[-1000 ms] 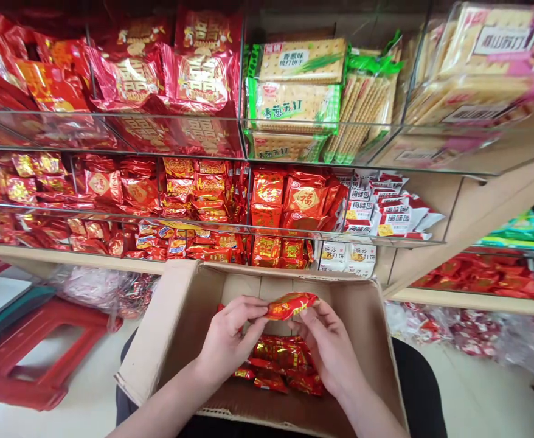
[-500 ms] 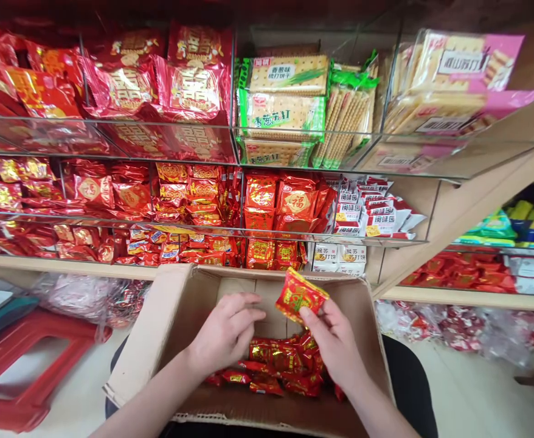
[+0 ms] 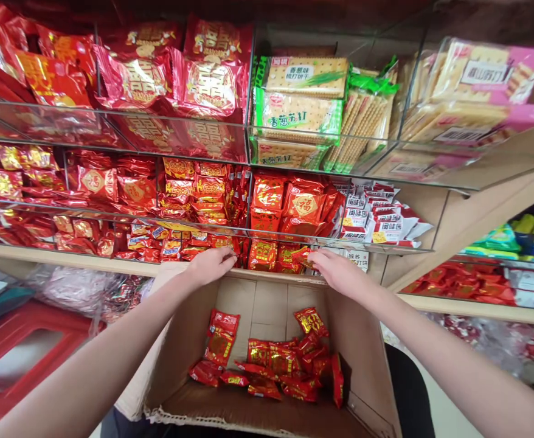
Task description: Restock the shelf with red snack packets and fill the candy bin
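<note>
Small red snack packets with gold print [image 3: 283, 359] lie loose in an open cardboard box [image 3: 367, 365] below my hands. My right hand [image 3: 340, 272] is at the lowest shelf row, above the box's far rim, its fingers closed on one red packet [image 3: 301, 256]. This packet is right in front of a stack of similar red packets [image 3: 262, 255] in a clear-fronted compartment. Left of that compartment, my left hand [image 3: 210, 266] is by the shelf edge with its fingers loosely bent and slightly apart. No item shows in it.
Above are shelf rows with clear dividers, holding red biscuit packs [image 3: 210, 79], green-trimmed crackers [image 3: 298, 115] and white packets [image 3: 388, 219]. A red plastic stool [image 3: 34, 340] stands at the left. Bagged goods [image 3: 75, 292] lie under the shelf.
Both hands have moved from over the box forward to the lowest shelf row. The red packet has gone along in my right hand. The view has shifted slightly.
</note>
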`<act>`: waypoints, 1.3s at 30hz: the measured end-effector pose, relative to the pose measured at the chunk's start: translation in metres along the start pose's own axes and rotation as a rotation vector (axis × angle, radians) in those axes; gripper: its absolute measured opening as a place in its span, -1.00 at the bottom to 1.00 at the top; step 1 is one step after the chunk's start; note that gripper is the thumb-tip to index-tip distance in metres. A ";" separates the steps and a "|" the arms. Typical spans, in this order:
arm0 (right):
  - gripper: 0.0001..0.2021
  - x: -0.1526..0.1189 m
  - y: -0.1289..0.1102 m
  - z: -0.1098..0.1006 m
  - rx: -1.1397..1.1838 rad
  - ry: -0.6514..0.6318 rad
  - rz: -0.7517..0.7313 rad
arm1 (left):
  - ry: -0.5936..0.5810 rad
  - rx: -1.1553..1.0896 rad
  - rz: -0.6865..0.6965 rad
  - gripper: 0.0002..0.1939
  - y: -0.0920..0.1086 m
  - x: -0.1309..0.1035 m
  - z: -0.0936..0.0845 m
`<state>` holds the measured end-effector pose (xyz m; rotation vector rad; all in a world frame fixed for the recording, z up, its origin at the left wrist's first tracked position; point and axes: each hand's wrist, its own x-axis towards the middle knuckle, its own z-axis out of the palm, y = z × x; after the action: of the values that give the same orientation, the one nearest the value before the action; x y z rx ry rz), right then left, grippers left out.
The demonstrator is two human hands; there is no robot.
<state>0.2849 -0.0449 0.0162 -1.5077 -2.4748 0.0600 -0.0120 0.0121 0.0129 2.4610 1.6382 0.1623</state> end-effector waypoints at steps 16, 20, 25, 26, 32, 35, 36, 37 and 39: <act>-0.78 0.050 0.032 0.049 -0.179 -0.441 0.269 | 0.052 0.144 -0.129 -0.61 -0.003 0.002 0.018; -0.74 0.058 0.032 0.052 -0.241 -0.443 0.310 | 0.068 0.153 -0.130 -0.62 -0.003 0.003 0.019; -0.71 0.072 0.029 0.060 -0.350 -0.448 0.330 | 0.060 0.166 -0.130 -0.63 -0.002 0.003 0.019; -0.70 0.073 0.029 0.062 -0.372 -0.443 0.328 | 0.056 0.166 -0.131 -0.63 -0.002 0.003 0.019; -0.64 0.072 0.033 0.070 -0.478 -0.373 0.246 | 0.024 0.151 -0.153 -0.62 0.000 0.002 0.019; -0.68 0.070 0.034 0.070 -0.488 -0.375 0.200 | 0.018 0.146 -0.155 -0.62 0.000 0.001 0.019; -0.68 0.070 0.034 0.070 -0.492 -0.370 0.196 | 0.017 0.146 -0.156 -0.62 0.000 0.001 0.019; -0.68 0.070 0.034 0.070 -0.498 -0.359 0.197 | 0.017 0.147 -0.158 -0.62 0.001 0.001 0.019; -0.67 0.073 0.034 0.073 -0.511 -0.329 0.211 | 0.021 0.151 -0.159 -0.62 0.001 0.000 0.019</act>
<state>0.2658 0.0415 -0.0461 -2.1126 -2.7076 -0.3397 -0.0073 0.0103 -0.0056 2.4268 1.9120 0.0431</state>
